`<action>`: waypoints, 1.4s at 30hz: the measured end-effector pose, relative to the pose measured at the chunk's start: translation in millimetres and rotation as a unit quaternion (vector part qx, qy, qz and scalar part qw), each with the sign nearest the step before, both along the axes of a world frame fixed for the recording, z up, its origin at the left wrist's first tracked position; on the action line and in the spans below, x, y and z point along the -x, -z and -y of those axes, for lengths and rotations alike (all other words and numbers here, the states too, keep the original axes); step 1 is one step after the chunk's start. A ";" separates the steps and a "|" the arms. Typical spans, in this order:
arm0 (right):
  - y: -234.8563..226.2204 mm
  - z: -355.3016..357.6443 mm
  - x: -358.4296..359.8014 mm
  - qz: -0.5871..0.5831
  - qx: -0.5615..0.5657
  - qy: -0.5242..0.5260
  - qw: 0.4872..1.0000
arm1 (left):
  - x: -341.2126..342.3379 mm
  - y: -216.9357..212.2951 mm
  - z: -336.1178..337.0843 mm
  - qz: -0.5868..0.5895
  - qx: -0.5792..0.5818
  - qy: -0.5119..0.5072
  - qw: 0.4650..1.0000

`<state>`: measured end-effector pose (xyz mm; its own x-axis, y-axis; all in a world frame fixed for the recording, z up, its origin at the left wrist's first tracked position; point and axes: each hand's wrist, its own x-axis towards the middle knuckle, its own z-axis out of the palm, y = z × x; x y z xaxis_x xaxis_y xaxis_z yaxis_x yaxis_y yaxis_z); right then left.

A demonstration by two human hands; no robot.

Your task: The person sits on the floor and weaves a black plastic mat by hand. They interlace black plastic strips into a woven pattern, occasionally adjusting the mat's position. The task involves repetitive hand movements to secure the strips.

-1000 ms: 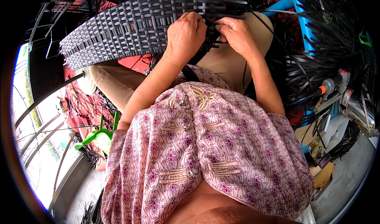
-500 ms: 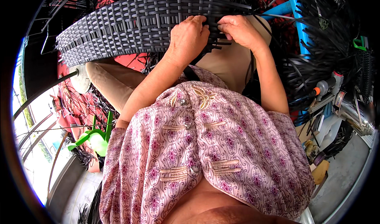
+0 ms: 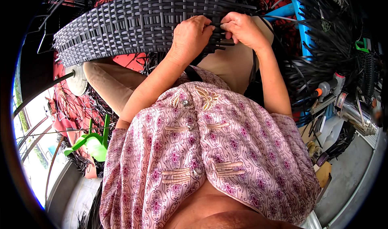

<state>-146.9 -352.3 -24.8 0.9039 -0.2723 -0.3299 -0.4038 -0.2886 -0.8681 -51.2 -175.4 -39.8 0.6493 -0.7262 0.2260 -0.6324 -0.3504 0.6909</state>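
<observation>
A long curved panel [image 3: 133, 25] woven from dark grey plastic strips lies across my lap, its loose strip ends sticking out at the right. My left hand [image 3: 192, 37] is closed on the panel near that end, fingers curled over the weave and partly hidden. Just to its right, my right hand [image 3: 244, 31] has thumb and forefinger pinched together at the weave, on what looks like a dark strip; the other fingers are curled. A small gap separates the two hands.
Heaps of loose black strips [image 3: 311, 73] lie at the right beside a blue frame bar [image 3: 300, 27]. Below them are a grey tool with a red cap [image 3: 329, 87] and a silver canister [image 3: 355, 113]. A bright green plastic object [image 3: 96, 146] is at the left, near red sheeting.
My right hand has shifted slightly, its fingers drawn in closer at the panel's end. My left hand stays on the weave. The whole view has slid a little.
</observation>
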 end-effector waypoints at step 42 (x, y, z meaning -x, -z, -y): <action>-32.6 -63.4 -0.4 0.380 0.229 -0.084 0.892 | 0.6 -79.6 -67.0 -0.328 0.139 0.009 0.934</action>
